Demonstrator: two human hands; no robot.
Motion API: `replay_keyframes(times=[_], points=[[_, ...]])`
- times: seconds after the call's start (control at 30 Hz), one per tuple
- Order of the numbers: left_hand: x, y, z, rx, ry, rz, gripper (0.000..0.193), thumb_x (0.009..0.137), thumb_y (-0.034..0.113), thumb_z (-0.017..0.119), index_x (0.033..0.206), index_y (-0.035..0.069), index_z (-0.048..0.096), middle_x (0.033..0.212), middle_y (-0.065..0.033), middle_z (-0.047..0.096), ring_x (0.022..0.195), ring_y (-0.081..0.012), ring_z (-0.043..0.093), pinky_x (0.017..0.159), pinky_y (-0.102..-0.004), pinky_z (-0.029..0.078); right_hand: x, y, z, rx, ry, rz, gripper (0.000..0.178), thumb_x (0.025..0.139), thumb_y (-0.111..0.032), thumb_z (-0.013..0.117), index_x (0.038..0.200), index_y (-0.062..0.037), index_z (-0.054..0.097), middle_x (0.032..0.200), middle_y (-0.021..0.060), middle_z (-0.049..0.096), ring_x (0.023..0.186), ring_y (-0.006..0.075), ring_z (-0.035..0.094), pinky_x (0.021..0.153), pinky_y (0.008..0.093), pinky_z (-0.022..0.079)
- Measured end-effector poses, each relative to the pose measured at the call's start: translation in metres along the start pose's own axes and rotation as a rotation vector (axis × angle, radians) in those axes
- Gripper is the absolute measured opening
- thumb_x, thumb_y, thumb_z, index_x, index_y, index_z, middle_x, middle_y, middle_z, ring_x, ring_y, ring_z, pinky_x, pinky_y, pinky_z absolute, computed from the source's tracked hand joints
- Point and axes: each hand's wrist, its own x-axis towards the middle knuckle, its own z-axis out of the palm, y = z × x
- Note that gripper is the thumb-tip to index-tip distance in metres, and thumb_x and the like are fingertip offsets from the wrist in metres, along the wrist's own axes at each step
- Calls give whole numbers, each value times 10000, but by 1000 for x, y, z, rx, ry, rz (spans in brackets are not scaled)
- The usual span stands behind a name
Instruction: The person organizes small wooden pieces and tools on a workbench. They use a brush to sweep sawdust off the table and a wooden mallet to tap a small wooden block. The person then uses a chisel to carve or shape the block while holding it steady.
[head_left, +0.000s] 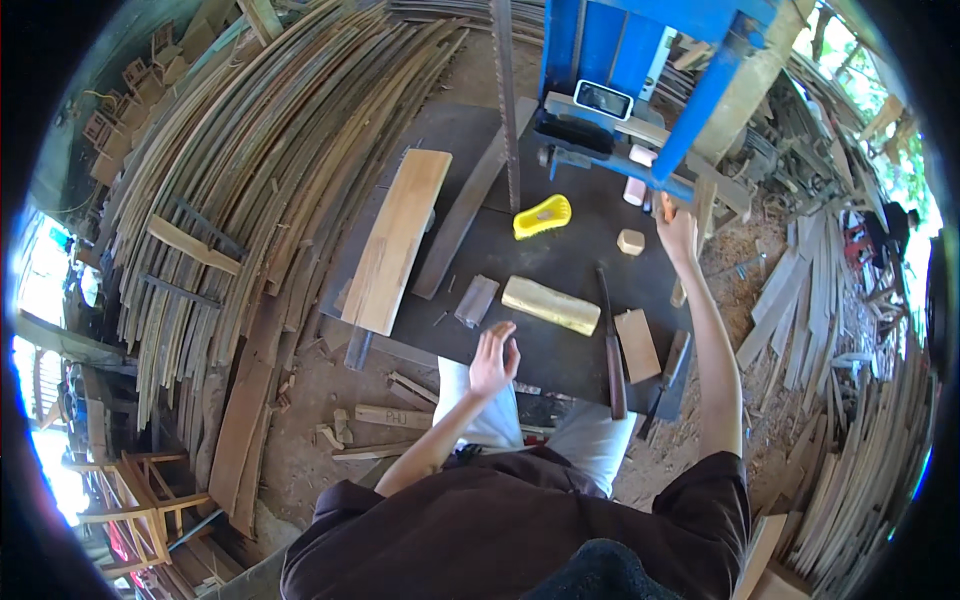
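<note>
My left hand [492,362] is over the near edge of the dark saw table [470,335], fingers loosely bent and thumb apart, with nothing visible in it. Just beyond it lie a small grey wood block [477,301] and a pale rough-hewn wood piece [551,305]. My right hand [678,232] reaches to the table's far right, beside the end of a blue metal bar [672,186]. Its fingers are closed around something small and brownish that I cannot make out. A small pale block [631,241] sits to its left.
An upright bandsaw blade [508,110] runs down to the table, with a yellow tray [542,217] beside it. A wide board [398,240] lies at left. A long-handled blade [611,350], a flat block [637,345] and a chisel-like tool [668,375] lie near right. Stacked planks [270,150] stand left.
</note>
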Motion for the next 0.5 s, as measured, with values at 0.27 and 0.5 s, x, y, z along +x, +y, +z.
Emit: replay_keyframes(times=[0.27,0.5], points=[[34,-9,-57,-5,200,-20,382,799,-26,611,1171,12,531,1146,-174,556,1097,-349,507,983,-433,369,-216,-36,-155,274,198,-10,205,909,-146,591,762,-3,596,659,200,569,573,360,568,529,411,431],[89,-111,-147,814,11,-377,1112,656,599,746,1451,27,219,1378,-287,354,1326,-460,278,1078,-585,244,-384,-42,-183,362,29,225,87,856,-34,641,784,-19,596,590,73,522,498,142,469,483,299,365]])
